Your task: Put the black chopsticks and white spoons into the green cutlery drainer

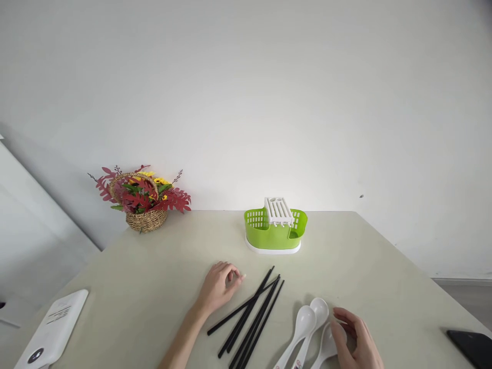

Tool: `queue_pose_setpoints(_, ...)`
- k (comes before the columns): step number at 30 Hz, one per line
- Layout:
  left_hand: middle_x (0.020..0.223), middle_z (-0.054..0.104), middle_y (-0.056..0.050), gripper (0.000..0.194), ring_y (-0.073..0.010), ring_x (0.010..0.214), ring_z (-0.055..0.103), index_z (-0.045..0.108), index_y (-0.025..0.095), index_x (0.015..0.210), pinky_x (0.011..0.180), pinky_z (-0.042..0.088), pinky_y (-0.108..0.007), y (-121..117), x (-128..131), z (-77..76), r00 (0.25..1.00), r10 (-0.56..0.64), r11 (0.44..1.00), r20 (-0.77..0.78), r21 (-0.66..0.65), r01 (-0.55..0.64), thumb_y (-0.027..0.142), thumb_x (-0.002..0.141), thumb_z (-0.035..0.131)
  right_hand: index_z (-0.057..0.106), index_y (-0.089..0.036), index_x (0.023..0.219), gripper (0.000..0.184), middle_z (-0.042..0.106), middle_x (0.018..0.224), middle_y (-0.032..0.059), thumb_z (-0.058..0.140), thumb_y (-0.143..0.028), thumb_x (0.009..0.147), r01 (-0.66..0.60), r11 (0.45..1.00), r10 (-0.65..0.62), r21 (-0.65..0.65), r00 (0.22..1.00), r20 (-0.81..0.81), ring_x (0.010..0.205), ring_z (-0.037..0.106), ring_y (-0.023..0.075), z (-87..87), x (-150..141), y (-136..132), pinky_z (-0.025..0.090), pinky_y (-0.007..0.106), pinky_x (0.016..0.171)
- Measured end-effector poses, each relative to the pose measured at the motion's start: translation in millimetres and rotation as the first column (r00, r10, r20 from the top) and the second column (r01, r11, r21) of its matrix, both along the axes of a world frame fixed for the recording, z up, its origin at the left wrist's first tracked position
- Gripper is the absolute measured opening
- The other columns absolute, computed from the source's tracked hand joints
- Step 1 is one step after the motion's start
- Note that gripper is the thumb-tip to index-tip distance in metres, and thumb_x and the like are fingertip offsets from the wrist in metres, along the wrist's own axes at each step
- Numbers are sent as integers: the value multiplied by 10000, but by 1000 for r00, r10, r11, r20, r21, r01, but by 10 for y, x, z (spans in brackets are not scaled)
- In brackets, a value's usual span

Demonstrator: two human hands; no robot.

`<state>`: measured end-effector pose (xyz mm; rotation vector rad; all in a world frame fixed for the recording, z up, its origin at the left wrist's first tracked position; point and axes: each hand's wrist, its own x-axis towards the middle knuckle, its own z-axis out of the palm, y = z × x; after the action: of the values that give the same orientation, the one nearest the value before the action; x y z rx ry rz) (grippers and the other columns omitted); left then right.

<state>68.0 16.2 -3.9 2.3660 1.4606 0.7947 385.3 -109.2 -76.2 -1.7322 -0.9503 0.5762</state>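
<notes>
My left hand (220, 287) rests on the table just left of a loose bunch of black chopsticks (249, 324). Its fingers are loosely curled, with the thumb apart and nothing held. At lower right, several white spoons lie close together, among them a front one (305, 323) and one behind it (320, 310). My right hand (356, 339) is beside the rightmost spoon (328, 342), thumb and fingers apart. Its thumb overlaps that spoon's bowl, and I cannot tell whether it touches. The spoon handles run out of view at the bottom.
Near the wall stands a green utensil basket (273, 237) with a white slotted rack (279, 210) across its top. A wicker basket of flowers (146, 220) is at back left. A white device (57, 328) lies at left, a black phone (472, 344) at right.
</notes>
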Motion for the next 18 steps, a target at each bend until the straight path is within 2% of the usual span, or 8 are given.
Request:
queue_pose_setpoints(5,793,631,-15,291,-198,816,595,677,218,890,887,447,-355,-48,45,11,997,-74,995,4,-65,74,506,918,651,631,-240,1070,537,710,1126,89,521,-718,853,12,1000,-12,12,1000,26,1045,665,301,15,-4,1,511,385,842)
queue_pose_setpoints(9,844,625,-5,423,-208,863,592,682,223,899,962,413,-382,-69,57,18,993,-119,986,-7,-118,117,619,782,772,629,-234,1077,538,711,1120,91,518,-712,857,11,1000,-11,14,999,33,1045,668,301,13,-6,-1,518,382,834)
queue_pose_setpoints(13,858,619,1,516,-213,868,578,688,228,902,951,416,-377,-76,64,35,992,-123,984,-19,-134,120,646,652,860,625,-234,1083,526,700,1126,88,522,-697,857,10,1000,-10,15,1000,20,1049,660,302,-7,-7,-1,508,395,854)
queue_pose_setpoints(18,852,625,-2,493,-205,852,567,697,227,893,946,424,-374,-69,62,32,992,-126,984,0,-125,125,643,676,847,615,-240,1089,517,687,1147,85,516,-692,858,0,1000,0,8,1000,26,1066,649,306,-1,-2,-1,497,404,882)
